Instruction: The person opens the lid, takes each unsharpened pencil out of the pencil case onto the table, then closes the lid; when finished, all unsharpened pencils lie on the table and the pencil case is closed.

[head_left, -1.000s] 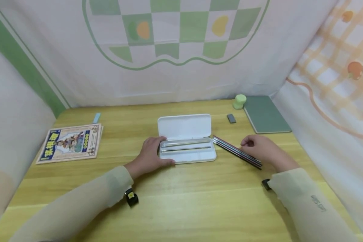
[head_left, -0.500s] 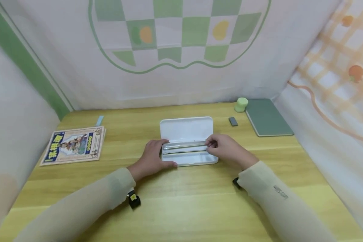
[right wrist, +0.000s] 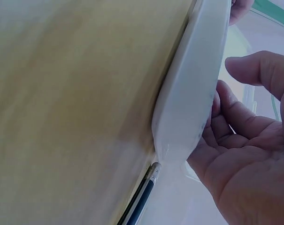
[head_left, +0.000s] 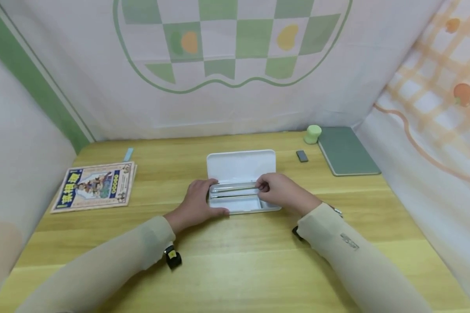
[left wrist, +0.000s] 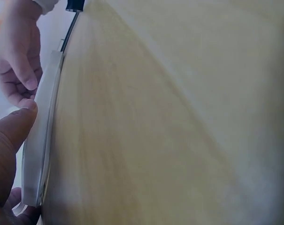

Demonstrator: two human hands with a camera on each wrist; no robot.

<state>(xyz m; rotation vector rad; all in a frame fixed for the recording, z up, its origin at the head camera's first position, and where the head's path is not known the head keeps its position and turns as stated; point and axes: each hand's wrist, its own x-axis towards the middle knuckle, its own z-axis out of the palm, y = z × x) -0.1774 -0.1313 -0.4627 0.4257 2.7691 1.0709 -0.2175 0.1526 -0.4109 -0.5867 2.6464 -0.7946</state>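
Note:
A white pencil case (head_left: 240, 205) lies with its lid raised on the wooden table. Two slim, stick-like things (head_left: 233, 197), perhaps pencils, lie lengthwise inside. My left hand (head_left: 197, 202) grips the case's left end, thumb along the front edge and fingers behind. My right hand (head_left: 283, 193) hovers over the case's right half, fingers bent down into it. In the right wrist view, its thumb (right wrist: 254, 68) stands apart from the other fingers, and nothing shows between them. Pencils (right wrist: 141, 199) lie beside the case's right end, mostly hidden by the right forearm in the head view.
Comic-style booklets (head_left: 94, 187) lie at the left, with a light blue strip (head_left: 128, 154) behind them. At the back right are a dark grey eraser-like block (head_left: 302, 156), a small green jar-like object (head_left: 312, 134) and a green notebook (head_left: 348, 151). Printed cloth hangs behind.
My right hand has moved left from beside the loose pencils to over the pencil case, then slightly farther left along it. My left hand keeps its grip on the case.

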